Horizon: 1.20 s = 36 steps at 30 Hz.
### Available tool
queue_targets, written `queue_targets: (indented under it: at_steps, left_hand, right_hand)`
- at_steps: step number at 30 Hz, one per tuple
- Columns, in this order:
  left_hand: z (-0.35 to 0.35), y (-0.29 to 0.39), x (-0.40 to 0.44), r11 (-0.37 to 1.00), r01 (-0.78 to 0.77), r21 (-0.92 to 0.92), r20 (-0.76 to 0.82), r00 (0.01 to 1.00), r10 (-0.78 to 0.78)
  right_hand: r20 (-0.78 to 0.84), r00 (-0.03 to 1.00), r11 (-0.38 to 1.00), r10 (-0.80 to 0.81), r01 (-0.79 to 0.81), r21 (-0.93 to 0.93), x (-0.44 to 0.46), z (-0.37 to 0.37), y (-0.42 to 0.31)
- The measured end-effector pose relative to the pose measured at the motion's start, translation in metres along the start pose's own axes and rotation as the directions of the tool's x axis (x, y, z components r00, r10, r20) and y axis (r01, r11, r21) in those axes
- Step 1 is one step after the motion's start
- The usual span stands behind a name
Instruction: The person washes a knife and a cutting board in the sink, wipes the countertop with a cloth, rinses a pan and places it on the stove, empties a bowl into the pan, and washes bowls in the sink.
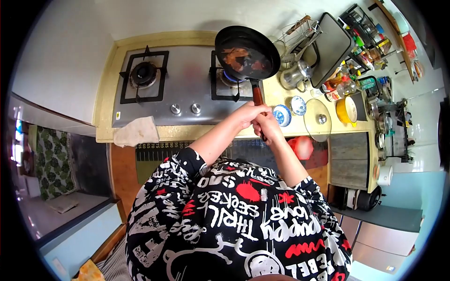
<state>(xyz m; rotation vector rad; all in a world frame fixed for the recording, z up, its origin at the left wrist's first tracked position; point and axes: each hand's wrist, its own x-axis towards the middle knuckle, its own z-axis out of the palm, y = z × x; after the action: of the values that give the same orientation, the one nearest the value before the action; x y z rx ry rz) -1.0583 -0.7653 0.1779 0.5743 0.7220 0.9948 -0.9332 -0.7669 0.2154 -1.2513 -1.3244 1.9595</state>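
Both hands are closed around the brown handle [257,93] of a black frying pan [255,37]. My left hand [248,114] wraps it nearer the pan, and my right hand [268,125] holds it by the end. The pan is raised and tilted over the right burner [229,83], where a blue flame shows. Reddish-brown patches lie on its glossy inside; whether they are food or reflections I cannot make out. Just right of my hands stand a blue-and-white bowl [281,115] and a smaller patterned dish [297,106].
A glass lid [318,126] lies near the counter's front edge, beside a yellow pot [346,110]. Behind are a metal jug [294,76] and several bottles. The left burner [143,74] is bare. A beige cloth [136,132] hangs at the front left; a red container [300,147] sits below the counter.
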Motion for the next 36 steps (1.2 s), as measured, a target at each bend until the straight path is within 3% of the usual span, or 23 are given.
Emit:
queue_targets:
  at_steps: [10,13,16,20,24,25,27,29,33,36]
  left_hand:
    - [-0.038,-0.041,0.005,0.992,0.088,-0.087,-0.091,0.991,-0.096]
    - [-0.042,-0.044,0.004,0.991,0.078,-0.111,-0.136,0.986,-0.093]
    - [-0.047,-0.033,-0.003,0.988,0.139,-0.067,-0.043,0.989,-0.142]
    - [-0.057,-0.042,0.002,0.986,0.164,-0.044,-0.058,0.984,-0.166]
    - [-0.058,-0.041,0.003,0.978,0.209,0.023,-0.080,0.975,-0.207]
    - [-0.062,-0.044,0.004,0.972,0.234,0.018,-0.097,0.968,-0.231]
    - [-0.052,-0.039,-0.002,0.960,0.280,-0.004,-0.163,0.947,-0.277]
    - [-0.055,-0.047,0.001,0.981,0.192,0.011,-0.152,0.970,-0.188]
    - [-0.052,-0.045,-0.003,0.983,0.174,0.052,-0.177,0.971,-0.162]
    - [-0.056,-0.045,-0.003,0.965,0.211,0.154,-0.245,0.955,-0.170]
  right_hand:
    - [-0.016,1.000,0.992,0.026,-0.028,-0.123,0.029,-0.005,0.070]
    - [-0.018,1.000,0.989,0.007,-0.010,-0.145,0.027,0.002,0.062]
    - [-0.034,0.999,0.988,0.014,-0.019,-0.151,0.027,0.006,0.064]
    - [-0.095,0.995,0.991,0.018,-0.030,-0.129,0.024,0.017,0.067]
    - [0.134,0.981,0.988,0.139,-0.147,0.054,0.026,-0.003,0.070]
    - [0.224,0.958,0.981,0.181,-0.192,0.029,0.026,-0.017,0.075]
    - [0.250,0.943,0.971,0.221,-0.236,0.032,0.019,-0.039,0.074]
    - [0.331,0.908,0.963,0.257,-0.268,-0.011,0.005,-0.064,0.064]
    - [0.003,0.921,0.904,0.390,-0.383,0.193,0.007,-0.128,0.095]
    - [-0.299,0.876,0.907,0.378,-0.286,0.308,0.016,-0.156,0.112]
